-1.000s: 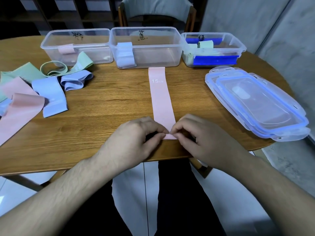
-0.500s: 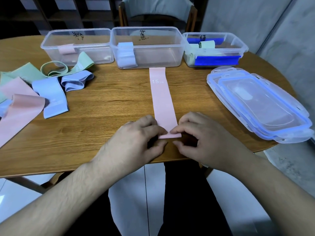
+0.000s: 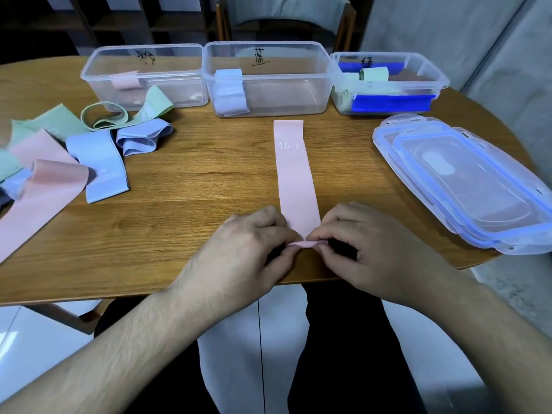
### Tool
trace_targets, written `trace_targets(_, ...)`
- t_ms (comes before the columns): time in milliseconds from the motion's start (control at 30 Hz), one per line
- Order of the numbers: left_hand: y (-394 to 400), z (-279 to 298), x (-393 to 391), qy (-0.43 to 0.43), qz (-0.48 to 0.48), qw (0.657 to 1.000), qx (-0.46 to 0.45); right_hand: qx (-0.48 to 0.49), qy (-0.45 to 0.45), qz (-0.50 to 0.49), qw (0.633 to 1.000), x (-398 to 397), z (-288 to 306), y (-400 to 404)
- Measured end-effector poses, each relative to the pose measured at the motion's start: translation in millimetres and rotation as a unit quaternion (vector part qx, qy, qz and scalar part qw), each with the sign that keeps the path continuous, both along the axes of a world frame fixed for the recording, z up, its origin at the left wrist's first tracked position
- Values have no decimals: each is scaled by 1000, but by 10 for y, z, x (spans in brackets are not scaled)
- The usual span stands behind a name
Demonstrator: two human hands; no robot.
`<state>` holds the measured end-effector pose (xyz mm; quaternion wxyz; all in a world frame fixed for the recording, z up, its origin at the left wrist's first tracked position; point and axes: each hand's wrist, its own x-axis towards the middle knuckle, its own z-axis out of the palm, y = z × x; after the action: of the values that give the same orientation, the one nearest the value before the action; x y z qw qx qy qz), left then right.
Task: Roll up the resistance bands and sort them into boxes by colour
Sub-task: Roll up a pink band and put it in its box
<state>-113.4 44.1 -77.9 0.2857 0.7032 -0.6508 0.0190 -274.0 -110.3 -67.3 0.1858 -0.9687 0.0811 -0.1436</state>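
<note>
A pink resistance band (image 3: 294, 174) marked "15 LB" lies flat and lengthwise on the wooden table (image 3: 194, 204), running from the middle box toward me. My left hand (image 3: 248, 252) and my right hand (image 3: 367, 243) pinch its near end, which is folded over into a small first turn. Three clear boxes stand at the back: the left box (image 3: 143, 76) holds a pink roll, the middle box (image 3: 265, 79) a blue roll, the right box (image 3: 388, 82) green rolls.
Loose pink, blue and green bands (image 3: 59, 162) lie in a heap at the table's left. A stack of clear lids with blue rims (image 3: 466, 180) sits at the right. A chair (image 3: 286, 22) stands behind the boxes. The table's near edge is just below my hands.
The band's near end has been lifted and folded over into a small turn between my fingertips. Both hands have stayed at the near end.
</note>
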Motion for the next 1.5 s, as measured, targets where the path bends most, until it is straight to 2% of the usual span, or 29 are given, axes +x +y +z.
trace_targets(200,-6,31,28,12,0,999,33,13,7,-8,1000,10,17,-24)
trace_targets(367,-14,39,66,21,-14,999,21,58,18,-22,998,22,38,-29)
trace_targets(467,-19,44,80,23,-19,999,26,77,-6,-29,997,3,42,-17)
trace_targets(600,-31,66,91,36,-15,999,35,32,-56,-22,998,0,12,24)
trace_targets(733,-52,64,90,45,-4,998,40,15,-68,-26,997,3,-34,34)
trace_targets(1167,-30,87,94,24,6,998,50,24,-6,-43,999,46,12,6)
trace_targets(1500,-35,152,95,68,8,996,63,53,28,-59,996,35,130,31)
